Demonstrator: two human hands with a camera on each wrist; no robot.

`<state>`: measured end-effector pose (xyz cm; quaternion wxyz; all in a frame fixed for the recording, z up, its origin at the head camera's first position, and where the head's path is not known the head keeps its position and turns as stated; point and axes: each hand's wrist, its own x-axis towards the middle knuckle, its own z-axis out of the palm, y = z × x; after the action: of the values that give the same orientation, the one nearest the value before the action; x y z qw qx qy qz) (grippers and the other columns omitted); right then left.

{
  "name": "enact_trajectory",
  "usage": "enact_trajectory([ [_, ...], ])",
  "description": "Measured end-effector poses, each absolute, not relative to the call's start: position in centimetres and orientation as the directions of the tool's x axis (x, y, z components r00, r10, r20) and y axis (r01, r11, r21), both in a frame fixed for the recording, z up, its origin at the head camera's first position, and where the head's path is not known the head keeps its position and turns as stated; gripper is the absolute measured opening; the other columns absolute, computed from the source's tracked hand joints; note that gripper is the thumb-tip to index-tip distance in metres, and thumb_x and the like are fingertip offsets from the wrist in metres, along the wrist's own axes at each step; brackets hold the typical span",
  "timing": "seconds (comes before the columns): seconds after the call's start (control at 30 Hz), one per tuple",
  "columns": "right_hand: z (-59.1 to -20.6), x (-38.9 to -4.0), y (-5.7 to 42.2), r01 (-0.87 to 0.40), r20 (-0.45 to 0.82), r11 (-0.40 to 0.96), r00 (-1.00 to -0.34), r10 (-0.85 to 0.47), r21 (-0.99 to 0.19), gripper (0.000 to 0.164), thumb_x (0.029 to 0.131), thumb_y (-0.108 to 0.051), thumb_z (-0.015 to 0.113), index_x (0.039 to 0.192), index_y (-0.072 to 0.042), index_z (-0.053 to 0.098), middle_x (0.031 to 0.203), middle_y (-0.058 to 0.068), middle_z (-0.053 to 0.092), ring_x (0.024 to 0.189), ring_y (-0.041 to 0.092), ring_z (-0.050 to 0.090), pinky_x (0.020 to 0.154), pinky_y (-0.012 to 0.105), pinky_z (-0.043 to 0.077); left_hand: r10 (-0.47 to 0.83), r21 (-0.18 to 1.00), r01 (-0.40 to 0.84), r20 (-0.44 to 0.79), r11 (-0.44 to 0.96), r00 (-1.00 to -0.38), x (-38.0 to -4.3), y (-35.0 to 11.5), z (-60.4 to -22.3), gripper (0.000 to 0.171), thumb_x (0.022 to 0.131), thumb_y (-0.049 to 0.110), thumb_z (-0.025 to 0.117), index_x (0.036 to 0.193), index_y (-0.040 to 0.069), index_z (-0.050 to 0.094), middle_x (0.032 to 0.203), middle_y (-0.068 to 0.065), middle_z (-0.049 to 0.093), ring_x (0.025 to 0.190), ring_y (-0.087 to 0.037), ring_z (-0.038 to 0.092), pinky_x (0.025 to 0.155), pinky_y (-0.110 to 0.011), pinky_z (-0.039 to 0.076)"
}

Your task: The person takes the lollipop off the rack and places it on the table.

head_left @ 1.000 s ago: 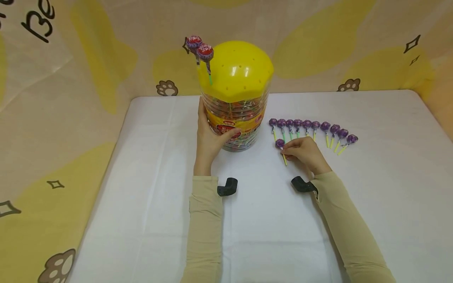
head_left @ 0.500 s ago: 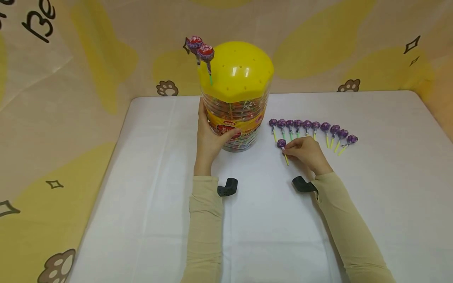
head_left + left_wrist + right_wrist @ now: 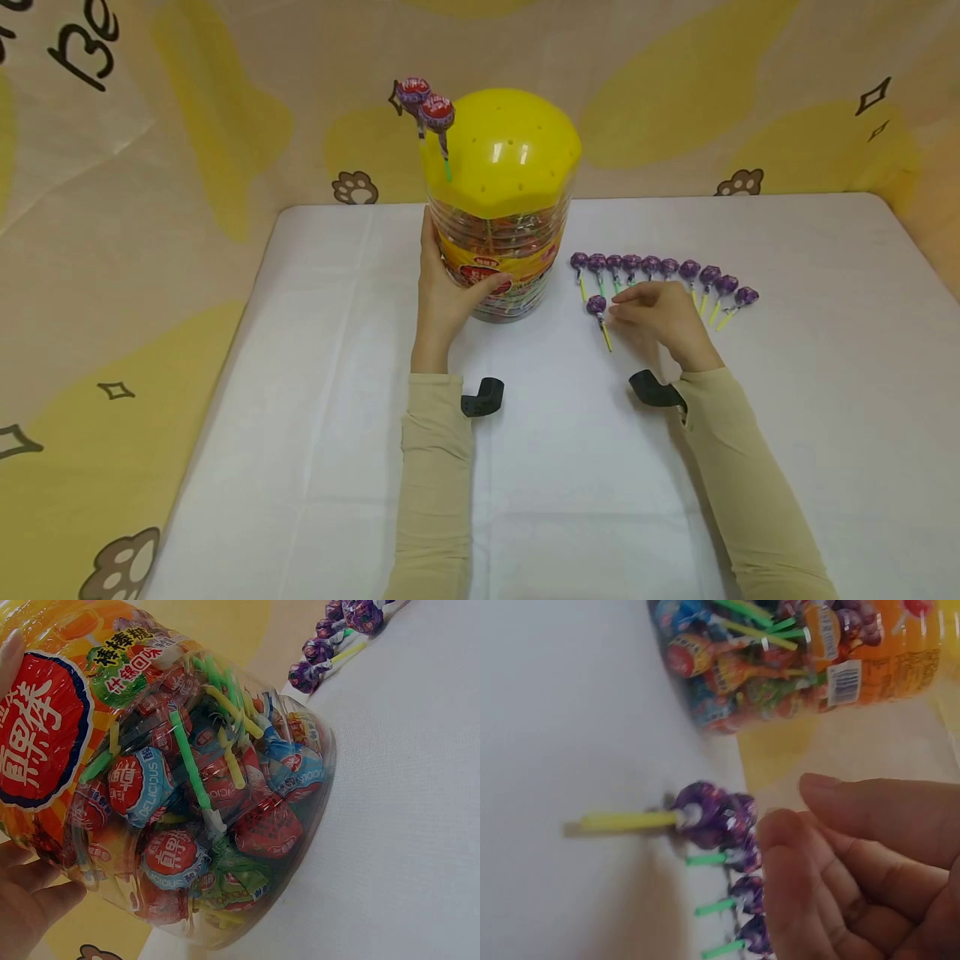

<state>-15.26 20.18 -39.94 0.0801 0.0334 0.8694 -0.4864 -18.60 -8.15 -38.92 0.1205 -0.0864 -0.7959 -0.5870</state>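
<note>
My left hand point(image 3: 442, 304) grips the side of a clear plastic candy jar point(image 3: 525, 264) that has a yellow domed lid point(image 3: 510, 137). Wrapped lollipops of mixed colours fill the jar, as the left wrist view shows. My right hand point(image 3: 663, 317) hovers just right of a single purple-wrapped lollipop point(image 3: 597, 305), which lies on the table with its yellow stick toward me. In the right wrist view a gap shows between thumb and forefinger, with nothing held. Beyond it runs a row of purple lollipops point(image 3: 691, 268), some sticks hidden by the hand.
Two red-and-purple lollipops point(image 3: 437, 112) stand upright at the left edge of the lid. Small holes dot the lid. A white cloth covers the table point(image 3: 337, 467), and a patterned yellow backdrop point(image 3: 645, 108) rises behind and at the sides.
My right hand has let go of the single lollipop and drawn back slightly to the right, its fingers apart. The lollipop shifted a little right and now lies by itself. My left hand stays put.
</note>
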Motion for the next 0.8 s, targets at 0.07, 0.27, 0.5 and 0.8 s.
enact_trajectory([
  [0.07, -39.6, -15.2, 19.9, 0.094, -0.125, 0.473, -0.992, -0.034, -0.876, 0.026, 0.087, -0.011, 0.067, 0.105, 0.008, 0.066, 0.101, 0.02, 0.067, 0.085, 0.015, 0.063, 0.083, 0.026, 0.05, -0.004, 0.913, 0.282, 0.296, 0.294, -0.955, -18.6, -8.2, -38.9, 0.112, 0.074, 0.027, 0.082, 0.152, 0.021, 0.002, 0.153, -0.001, 0.02, 0.137, -0.014, 0.025, 0.114, -0.033, 0.021],
  [0.27, -38.5, -15.0, 18.8, 0.006, -0.019, 0.363, -0.999, -0.03, -0.932, 0.026, 0.087, -0.006, 0.064, 0.108, 0.01, 0.063, 0.088, 0.005, 0.07, 0.079, 0.015, 0.067, 0.074, 0.022, 0.054, -0.002, 0.919, 0.268, 0.281, 0.288, -0.96, -18.6, -8.2, -39.0, 0.113, 0.074, 0.028, 0.082, 0.152, 0.021, 0.001, 0.155, -0.001, 0.017, 0.138, -0.014, 0.023, 0.114, -0.034, 0.02],
  [0.5, -36.3, -14.9, 17.3, -0.055, 0.059, 0.273, -0.998, 0.007, -0.961, 0.025, 0.086, -0.01, 0.069, 0.105, 0.005, 0.067, 0.087, 0.0, 0.07, 0.08, 0.018, 0.067, 0.076, 0.023, 0.054, 0.0, 0.919, 0.271, 0.283, 0.286, -0.959, -18.5, -8.2, -38.9, 0.113, 0.074, 0.028, 0.082, 0.152, 0.02, 0.001, 0.154, -0.001, 0.017, 0.138, -0.014, 0.023, 0.114, -0.033, 0.021],
  [0.8, -33.7, -14.4, 14.8, -0.258, 0.262, 0.066, -0.963, 0.057, -0.964, 0.014, 0.081, -0.001, 0.073, 0.095, 0.0, 0.072, 0.083, 0.002, 0.07, 0.075, 0.017, 0.066, 0.075, 0.022, 0.055, 0.001, 0.914, 0.275, 0.288, 0.297, -0.958, -18.4, -8.2, -38.9, 0.115, 0.072, 0.03, 0.083, 0.152, 0.021, 0.001, 0.155, -0.001, 0.016, 0.138, -0.015, 0.024, 0.114, -0.036, 0.021],
])
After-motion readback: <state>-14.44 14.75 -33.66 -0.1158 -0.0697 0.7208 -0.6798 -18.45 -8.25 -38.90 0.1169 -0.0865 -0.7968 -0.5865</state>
